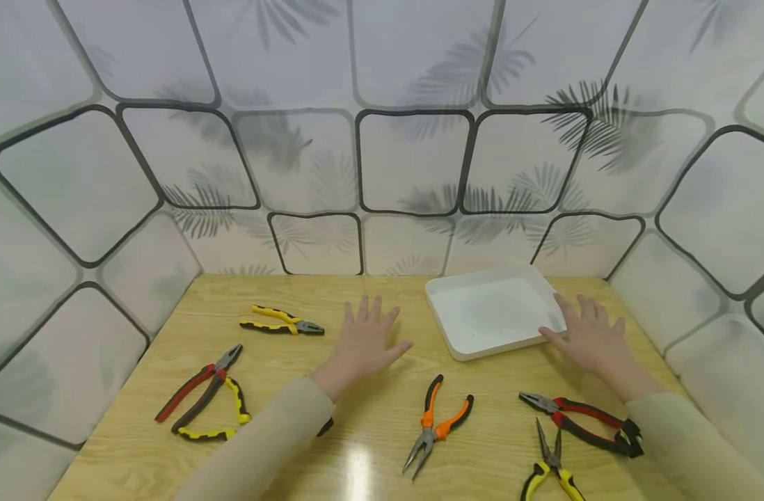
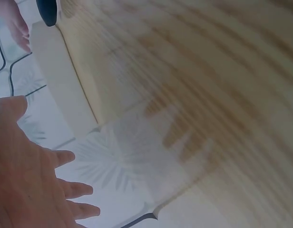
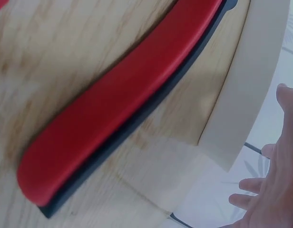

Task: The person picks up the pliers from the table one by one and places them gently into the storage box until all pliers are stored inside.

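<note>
Both hands are spread, with nothing in their fingers. The left hand (image 1: 364,341) is held over the table between the yellow-and-black pliers (image 1: 299,327) and the white tray (image 1: 491,313). At the tray's right side, the right hand (image 1: 589,337) overlaps its edge in the head view. Nearer the right forearm lie red-and-black pliers (image 1: 563,407), whose red handle (image 3: 118,104) fills much of the right wrist view. Orange-and-black long-nose pliers (image 1: 427,437) lie with handles apart between the two forearms. In the left wrist view the left hand (image 2: 27,175) shows separated fingers above the wood.
Another red-and-black pair of pliers (image 1: 220,369) lies at the left, beside yellow-and-black handles (image 1: 241,407) partly covered by the left sleeve (image 1: 275,431). Yellow-handled long-nose pliers (image 1: 551,459) sit at the front right. Patterned white walls (image 1: 407,243) enclose the wooden table (image 1: 382,459).
</note>
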`<control>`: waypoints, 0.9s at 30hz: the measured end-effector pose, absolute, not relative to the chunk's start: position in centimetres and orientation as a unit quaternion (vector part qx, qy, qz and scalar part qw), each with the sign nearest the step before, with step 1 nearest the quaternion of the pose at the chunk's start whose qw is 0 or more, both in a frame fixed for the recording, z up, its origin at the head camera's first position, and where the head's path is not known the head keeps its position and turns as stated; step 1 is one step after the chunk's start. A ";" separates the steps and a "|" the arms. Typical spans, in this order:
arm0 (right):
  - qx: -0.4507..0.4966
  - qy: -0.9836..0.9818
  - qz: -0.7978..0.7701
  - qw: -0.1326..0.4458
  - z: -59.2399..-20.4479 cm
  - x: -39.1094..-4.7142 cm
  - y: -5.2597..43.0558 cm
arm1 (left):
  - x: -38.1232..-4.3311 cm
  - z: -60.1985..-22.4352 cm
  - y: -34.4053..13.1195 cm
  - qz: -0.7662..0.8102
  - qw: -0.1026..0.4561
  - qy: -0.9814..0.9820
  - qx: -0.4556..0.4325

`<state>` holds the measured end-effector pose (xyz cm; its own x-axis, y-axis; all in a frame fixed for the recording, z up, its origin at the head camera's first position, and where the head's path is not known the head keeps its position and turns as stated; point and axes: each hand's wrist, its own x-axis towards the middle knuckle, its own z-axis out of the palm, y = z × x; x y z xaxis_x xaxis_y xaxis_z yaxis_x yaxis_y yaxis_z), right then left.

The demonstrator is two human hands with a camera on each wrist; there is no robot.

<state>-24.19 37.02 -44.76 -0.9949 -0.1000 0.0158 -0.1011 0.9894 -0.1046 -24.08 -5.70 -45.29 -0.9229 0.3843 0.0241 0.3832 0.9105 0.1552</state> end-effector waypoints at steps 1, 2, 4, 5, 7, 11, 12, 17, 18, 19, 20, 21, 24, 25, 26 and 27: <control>0.048 -0.997 0.054 0.003 -44.8 -24.2 37.1 | -24.2 -45.4 -5.5 0.079 0.006 0.977 0.196; 0.046 -0.997 0.056 0.000 -44.9 -24.3 37.2 | -24.3 -45.5 -5.3 0.078 0.006 0.977 0.197; 0.042 -0.997 0.058 -0.006 -44.9 -24.3 37.3 | -24.4 -45.7 -4.8 0.072 0.010 0.977 0.198; 0.040 -0.997 0.058 -0.008 -44.9 -24.4 37.4 | -24.5 -45.8 -4.6 0.073 0.011 0.977 0.199; 0.037 -0.997 0.060 -0.012 -45.0 -24.5 37.6 | -24.6 -46.0 -4.2 0.076 0.012 0.977 0.200; 0.035 -0.997 0.066 -0.014 -45.2 -24.9 37.8 | -24.8 -45.9 -3.3 0.071 0.012 0.977 0.202; 0.035 -0.997 0.068 -0.013 -45.3 -25.0 37.9 | -24.8 -45.9 -3.1 0.066 0.012 0.977 0.202; 0.030 -0.998 0.063 -0.008 -45.3 -25.6 38.3 | -25.3 -45.8 -1.8 0.051 0.018 0.977 0.204; 0.028 -0.998 0.062 -0.008 -45.3 -25.6 38.4 | -25.3 -45.8 -1.6 0.051 0.020 0.977 0.205; 0.026 -0.998 0.062 -0.010 -45.3 -25.7 38.5 | -25.4 -45.9 -1.3 0.050 0.023 0.977 0.204; 0.025 -0.998 0.062 -0.011 -45.3 -25.8 38.5 | -25.5 -45.9 -1.1 0.049 0.025 0.977 0.205; 0.023 -0.998 0.062 -0.012 -45.3 -25.8 38.6 | -25.5 -45.9 -0.9 0.049 0.026 0.977 0.204; 0.019 -0.998 0.061 -0.015 -45.4 -25.9 38.8 | -25.5 -46.0 -0.4 0.040 0.030 0.978 0.204; 0.019 -0.998 0.061 -0.016 -45.4 -25.9 38.9 | -25.5 -46.0 -0.3 0.039 0.030 0.978 0.204; 0.018 -0.998 0.061 -0.017 -45.4 -25.8 38.9 | -25.4 -46.0 -0.2 0.039 0.028 0.978 0.205; 0.018 -0.998 0.060 -0.018 -45.5 -25.8 38.9 | -25.3 -46.0 -0.1 0.039 0.027 0.977 0.206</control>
<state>-25.81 38.91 -45.46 -0.9987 -0.0383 -0.0339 -0.0340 0.9920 -0.1212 -25.30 -0.09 -45.95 -0.9139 0.4043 -0.0360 0.4001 0.9123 0.0872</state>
